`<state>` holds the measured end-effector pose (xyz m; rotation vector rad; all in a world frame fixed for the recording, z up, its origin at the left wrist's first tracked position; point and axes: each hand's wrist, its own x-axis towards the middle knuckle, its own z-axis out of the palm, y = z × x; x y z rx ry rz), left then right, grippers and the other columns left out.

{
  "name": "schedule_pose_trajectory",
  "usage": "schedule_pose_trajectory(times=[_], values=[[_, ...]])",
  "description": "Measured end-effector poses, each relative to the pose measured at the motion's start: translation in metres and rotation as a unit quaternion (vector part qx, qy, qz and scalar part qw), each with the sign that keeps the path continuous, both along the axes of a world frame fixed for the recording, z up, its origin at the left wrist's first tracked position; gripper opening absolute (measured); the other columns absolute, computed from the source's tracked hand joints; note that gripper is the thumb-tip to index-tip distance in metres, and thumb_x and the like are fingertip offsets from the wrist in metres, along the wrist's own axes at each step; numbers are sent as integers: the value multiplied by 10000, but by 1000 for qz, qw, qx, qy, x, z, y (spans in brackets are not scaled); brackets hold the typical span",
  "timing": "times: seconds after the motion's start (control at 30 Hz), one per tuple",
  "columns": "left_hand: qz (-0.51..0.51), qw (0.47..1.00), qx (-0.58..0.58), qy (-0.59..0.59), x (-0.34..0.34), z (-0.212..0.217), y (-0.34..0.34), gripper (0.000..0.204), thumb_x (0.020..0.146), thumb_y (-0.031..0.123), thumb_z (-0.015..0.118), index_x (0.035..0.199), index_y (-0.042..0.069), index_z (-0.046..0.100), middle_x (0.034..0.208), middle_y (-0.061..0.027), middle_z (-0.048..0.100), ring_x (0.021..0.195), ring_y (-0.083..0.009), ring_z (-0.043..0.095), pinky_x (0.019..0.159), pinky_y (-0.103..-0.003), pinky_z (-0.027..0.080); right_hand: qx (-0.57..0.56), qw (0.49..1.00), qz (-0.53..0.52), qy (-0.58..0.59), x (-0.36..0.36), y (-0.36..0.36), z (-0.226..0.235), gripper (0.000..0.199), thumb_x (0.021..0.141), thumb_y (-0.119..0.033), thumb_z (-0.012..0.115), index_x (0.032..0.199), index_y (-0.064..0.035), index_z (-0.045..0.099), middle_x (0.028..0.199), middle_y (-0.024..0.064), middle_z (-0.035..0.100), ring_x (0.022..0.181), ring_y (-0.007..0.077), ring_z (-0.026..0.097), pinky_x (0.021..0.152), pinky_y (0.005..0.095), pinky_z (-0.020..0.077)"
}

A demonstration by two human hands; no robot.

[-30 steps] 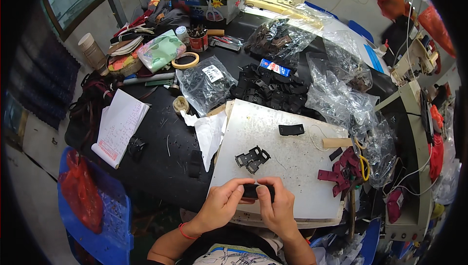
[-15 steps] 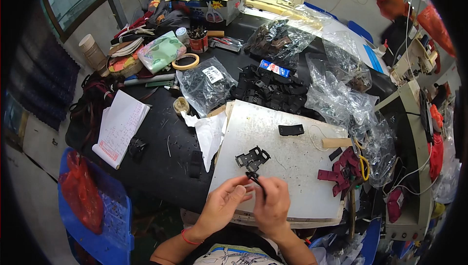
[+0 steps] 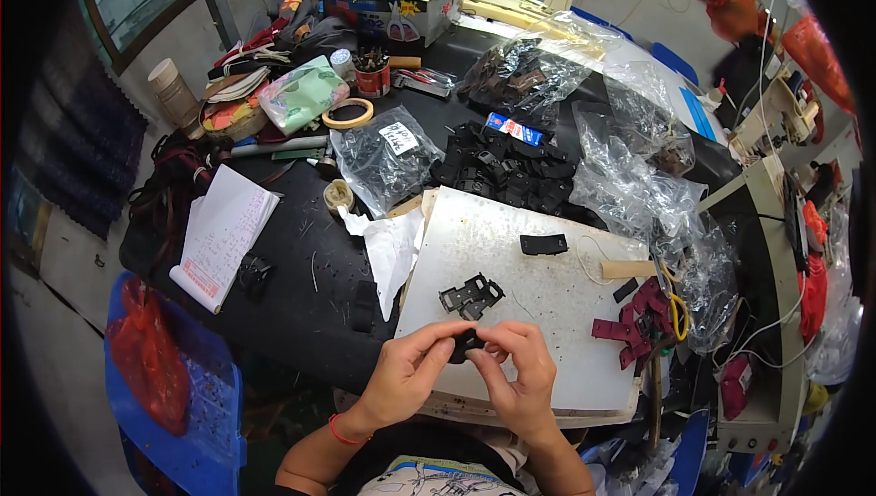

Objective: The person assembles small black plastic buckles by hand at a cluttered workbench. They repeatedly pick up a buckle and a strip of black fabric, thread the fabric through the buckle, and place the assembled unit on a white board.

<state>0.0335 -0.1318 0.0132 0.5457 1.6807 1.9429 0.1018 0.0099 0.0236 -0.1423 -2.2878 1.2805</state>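
Here the left hand (image 3: 411, 373) and the right hand (image 3: 518, 377) meet over the near edge of a white board (image 3: 529, 286), fingers of both pinched together on one small black plastic piece (image 3: 467, 344) held between them, just above the board's surface. The left thumb and forefinger close on its left side, the right fingertips on its right; how the piece is shaped is hard to tell, since the fingers cover most of it. A red band (image 3: 339, 430) circles the left wrist. Just beyond the hands, lying on the board, is a small cluster of black buckle parts (image 3: 471, 294), and farther up the board a flat black strip (image 3: 544, 243) lies alone. Toward the board's right edge sits a heap of dark red straps (image 3: 634, 327) with a yellow-handled tool (image 3: 677, 312) touching it. Left of the board, crumpled white paper (image 3: 391, 250) overlaps its edge, and a lined notepad (image 3: 222, 234) rests on the black tabletop (image 3: 301, 286) well apart. Behind the board lies a pile of black buckles (image 3: 502, 167), flanked by clear plastic bags (image 3: 383, 158).
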Motion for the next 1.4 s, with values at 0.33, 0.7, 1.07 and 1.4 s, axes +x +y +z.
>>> schedule_pose_trajectory(times=[0.33,0.7,1.07,1.4], values=[[118,966,-107,203,13,11,5,218,853,-27,548,1037,10,659,888,-139,674,784,-178,658,688,-277,511,-261,963,29,-63,2,-3,-14,249,787,-22,706,1006,-1,591,877,49,587,719,93,563,625,225,461],[-72,996,-47,-29,3,17,-3,408,877,12,564,1277,-14,481,1145,-138,610,1043,-187,599,902,-297,479,-423,898,64,-105,8,16,-9,170,829,-1,657,993,-14,615,871,38,605,709,68,554,584,196,442],[-139,952,18,-272,-9,9,-1,267,925,132,567,1111,-56,525,947,-83,621,761,-88,600,680,-227,504,-247,965,55,-68,9,20,-6,210,817,2,637,1026,4,657,921,90,636,846,138,565,732,244,447],[-48,989,-54,-126,13,7,7,142,906,28,557,1008,-66,528,871,-88,624,743,-110,642,627,-215,533,-184,978,6,-94,9,7,-14,95,857,-25,595,938,19,617,835,100,603,710,145,575,625,252,462]])
